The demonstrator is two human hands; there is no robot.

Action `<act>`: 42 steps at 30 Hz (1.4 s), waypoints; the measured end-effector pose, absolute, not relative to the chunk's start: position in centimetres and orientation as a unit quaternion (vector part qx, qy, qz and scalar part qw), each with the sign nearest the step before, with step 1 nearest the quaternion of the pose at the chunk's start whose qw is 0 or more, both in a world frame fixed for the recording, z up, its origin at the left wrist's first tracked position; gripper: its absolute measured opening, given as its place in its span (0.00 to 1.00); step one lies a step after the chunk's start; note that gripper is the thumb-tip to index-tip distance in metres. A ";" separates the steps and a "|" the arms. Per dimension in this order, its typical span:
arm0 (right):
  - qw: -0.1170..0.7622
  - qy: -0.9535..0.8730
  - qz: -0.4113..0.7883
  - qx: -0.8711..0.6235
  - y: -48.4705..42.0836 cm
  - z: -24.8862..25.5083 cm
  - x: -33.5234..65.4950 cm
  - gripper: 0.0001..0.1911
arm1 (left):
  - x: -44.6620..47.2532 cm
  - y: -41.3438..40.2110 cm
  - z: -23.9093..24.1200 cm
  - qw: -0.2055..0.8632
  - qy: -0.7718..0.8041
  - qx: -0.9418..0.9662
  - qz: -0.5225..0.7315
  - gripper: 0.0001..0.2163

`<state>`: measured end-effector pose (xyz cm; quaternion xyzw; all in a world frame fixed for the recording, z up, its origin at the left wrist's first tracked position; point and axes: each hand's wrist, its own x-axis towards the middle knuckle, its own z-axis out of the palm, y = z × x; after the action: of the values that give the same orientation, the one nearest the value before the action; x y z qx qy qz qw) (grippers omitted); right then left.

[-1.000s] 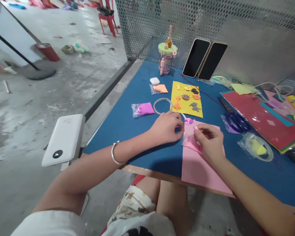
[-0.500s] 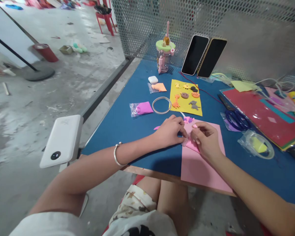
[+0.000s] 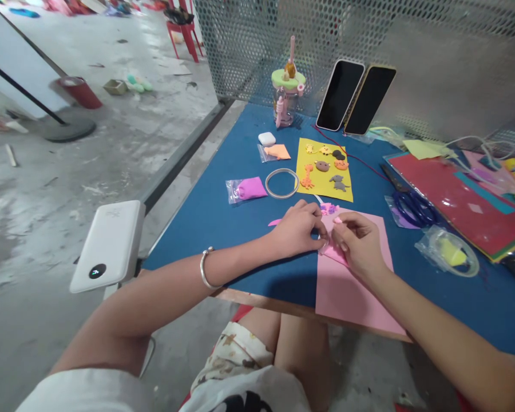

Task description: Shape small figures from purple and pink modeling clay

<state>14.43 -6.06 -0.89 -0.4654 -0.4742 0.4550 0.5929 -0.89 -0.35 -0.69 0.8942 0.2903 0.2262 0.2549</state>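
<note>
My right hand [image 3: 360, 243] pinches a small piece of pink clay [image 3: 337, 220] between thumb and fingertips. Just left of it, my left hand [image 3: 301, 230] has its thumb and fingers curled onto the clear plastic edge of a bag of pink clay [image 3: 336, 256]. That bag lies on a pink sheet [image 3: 354, 297], partly covered by my right hand. Beyond my fingers sits a small pink and purple clay piece [image 3: 328, 209]. A pointed magenta tool [image 3: 274, 222] pokes out beside my left hand.
A yellow sheet [image 3: 302, 160] carries several clay animals. Left of it lie a bangle-like ring [image 3: 282, 183], a magenta clay packet [image 3: 251, 189] and an orange packet [image 3: 278, 151]. Scissors [image 3: 416, 209] lie right. Two phones [image 3: 341, 94] lean at the back near a lidded cup [image 3: 285, 103].
Both hands stay almost in place; my right hand, with the pink clay piece, has shifted very slightly left. A lit figure now shows on the power bank's display.
</note>
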 end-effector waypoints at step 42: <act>0.595 -0.475 0.448 -0.469 -6.2 -0.8 14.6 0.06 | -0.7 -0.6 -0.3 0.292 0.292 0.879 0.239 0.05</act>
<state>14.64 -6.22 -0.81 -0.4694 -0.4750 0.4478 0.5946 -0.74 -0.60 -0.32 0.8786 0.2925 0.2387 0.2925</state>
